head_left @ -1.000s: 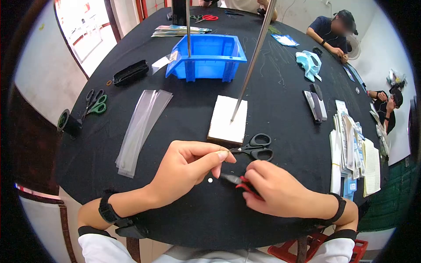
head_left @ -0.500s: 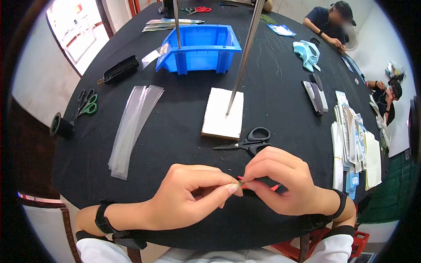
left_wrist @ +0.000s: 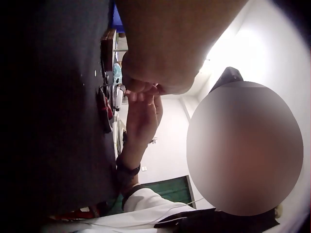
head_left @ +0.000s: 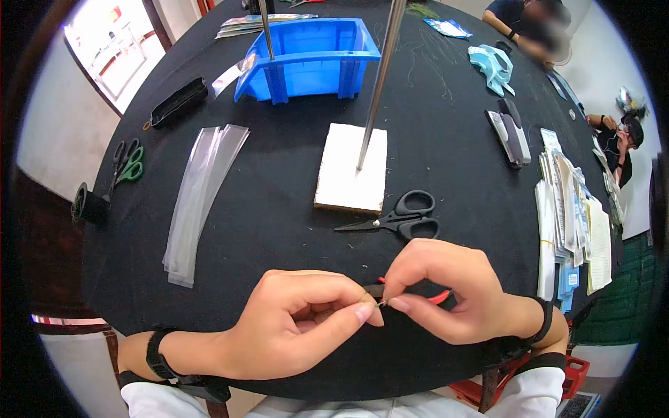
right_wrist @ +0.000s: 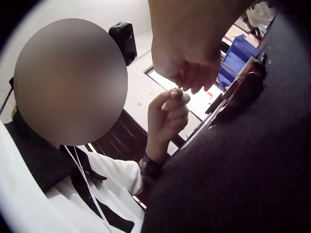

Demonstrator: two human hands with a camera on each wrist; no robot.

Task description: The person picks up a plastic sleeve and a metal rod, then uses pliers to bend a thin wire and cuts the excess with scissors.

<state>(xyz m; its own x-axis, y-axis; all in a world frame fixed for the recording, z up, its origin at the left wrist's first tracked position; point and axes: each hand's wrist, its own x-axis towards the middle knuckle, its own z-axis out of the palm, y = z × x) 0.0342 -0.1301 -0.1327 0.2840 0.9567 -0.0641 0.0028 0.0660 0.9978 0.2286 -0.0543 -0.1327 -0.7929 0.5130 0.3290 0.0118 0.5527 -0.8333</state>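
My left hand [head_left: 300, 317] pinches a tiny thin thing [head_left: 380, 304] between thumb and forefinger, just in front of my body. From the other side, the thumb and forefinger of my right hand [head_left: 453, 289] pinch its end. It is mostly hidden by fingertips, and I cannot tell its kind. Red-handled pliers [head_left: 440, 298] lie on the black cloth just behind the fingertips, partly covered by my right hand. Beyond them rest black scissors [head_left: 389, 221], blades pointing left. In the right wrist view the left hand [right_wrist: 167, 119] faces the right hand [right_wrist: 187, 68], fingertips together.
A white block [head_left: 341, 167] with an upright metal rod [head_left: 376, 97] stands ahead. Behind it is a blue bin [head_left: 306, 80]. Clear plastic sleeves [head_left: 198, 202] and green-handled scissors [head_left: 131, 167] lie left; a stapler [head_left: 510, 136] and packet stack [head_left: 561, 209] lie right.
The pliers left my right hand and now lie on the cloth. That hand came left to meet my left fingertips at the tiny thing. Both hands sit lower in view, away from the scissors.
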